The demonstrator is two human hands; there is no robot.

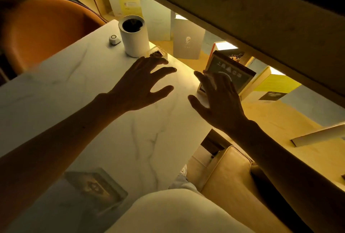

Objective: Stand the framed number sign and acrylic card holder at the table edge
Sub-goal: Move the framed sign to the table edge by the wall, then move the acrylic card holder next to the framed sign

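Both of our hands were spread, fingers splayed and closed on nothing. Our right hand (216,100) hovered in front of the dark framed sign with a pale arc and white characters (231,73), its fingertips overlapping the sign's lower face; we could not tell whether they touched it. The sign stood tilted at the far edge of the white marble-veined table (104,90), just in front of a row of upright books (188,42) on the lit yellow shelf beyond. Our left hand (141,85) hung over the tabletop, its fingertips near a small clear acrylic holder with a dark speckled card (157,54), which sat at the same edge, just beside a white cylindrical container with a dark opening (134,36). A small round white device (114,39) lay to the left of that container. An orange chair (46,30) stood beyond the table's left end.
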